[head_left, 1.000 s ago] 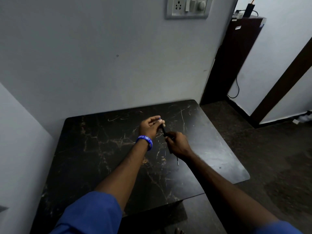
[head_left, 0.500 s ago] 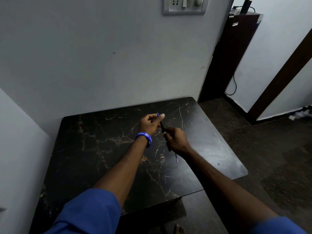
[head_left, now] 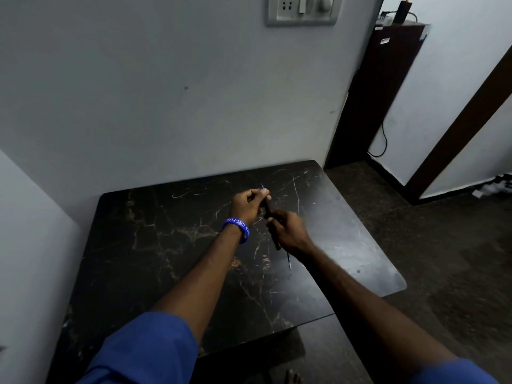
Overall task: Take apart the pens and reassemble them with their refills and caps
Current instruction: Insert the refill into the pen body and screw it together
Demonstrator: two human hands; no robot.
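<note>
With L hand point(head_left: 249, 204) and R hand point(head_left: 288, 230) both pinched on the pen point(head_left: 267, 208) over the table point(head_left: 155, 245), risk of slipping & dropping the thin refill point(head_left: 289, 261) if pulled crooked.

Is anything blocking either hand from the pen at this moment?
Nothing visible does. The left hand and right hand both already grip the dark pen above the table. A thin refill shows below the right hand.
</note>
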